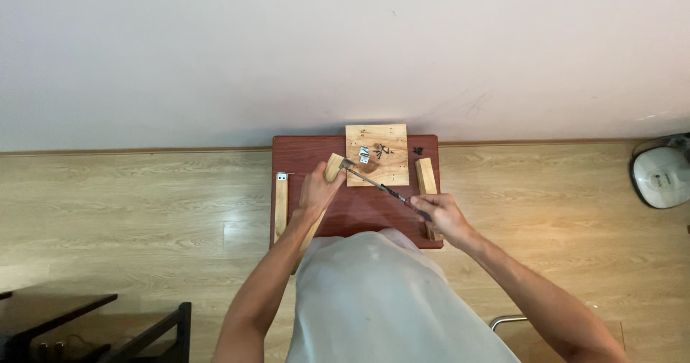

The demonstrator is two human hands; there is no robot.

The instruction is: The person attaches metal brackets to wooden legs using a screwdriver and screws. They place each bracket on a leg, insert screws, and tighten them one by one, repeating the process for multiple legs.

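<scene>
A wooden leg is steadied on a red-brown bench (359, 216) while a screwdriver is driven at its top end.

A square pale board (388, 170) lies at 12 o'clock, with brackets (364, 154) and screws on it. The wooden leg (332, 169) is clasped in the left hand's (316, 190) grip at 10 o'clock. The screwdriver (377, 184) is held closed in the right hand (440, 216) at 4 o'clock. The tip could slip off, since the tool is held slanted, and the fingers beside it could be struck.

wooden slat (426, 177) right, square board (376, 154) ahead
</scene>
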